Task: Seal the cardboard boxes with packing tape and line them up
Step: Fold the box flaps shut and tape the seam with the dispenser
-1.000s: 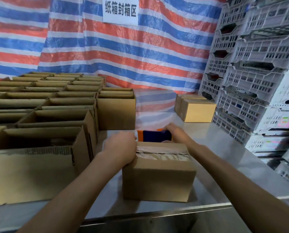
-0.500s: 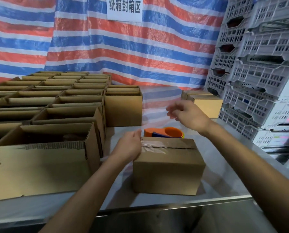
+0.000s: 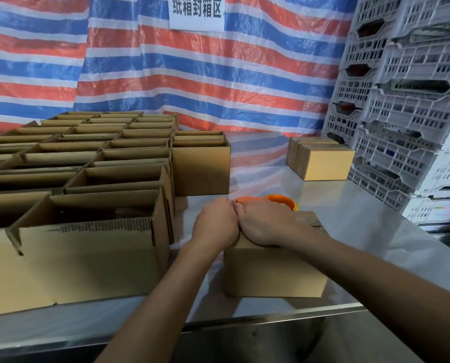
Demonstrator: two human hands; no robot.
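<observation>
Tape dispenser (image 3: 280, 199), one, orange, lying on steel table (image 3: 362, 231) just behind one closed box (image 3: 273, 271) and partly hidden by the hands. Closed box near the table's front edge, both hands on top, knuckles touching. Left hand (image 3: 216, 226) curled over the box's left top edge, fingertips hidden. Right hand (image 3: 268, 224) laid flat, palm down across the lid, gripping nothing. At the back right, two sealed boxes (image 3: 323, 163) side by side, touching. To the left, open boxes (image 3: 87, 247) packed in rows, too overlapped to count, with one further box (image 3: 200, 169) against the block's right side. Grey plastic crates (image 3: 401, 113) stacked along the right, number unclear. Behind everything, striped tarp (image 3: 166, 74) carrying one white sign (image 3: 196, 11).
</observation>
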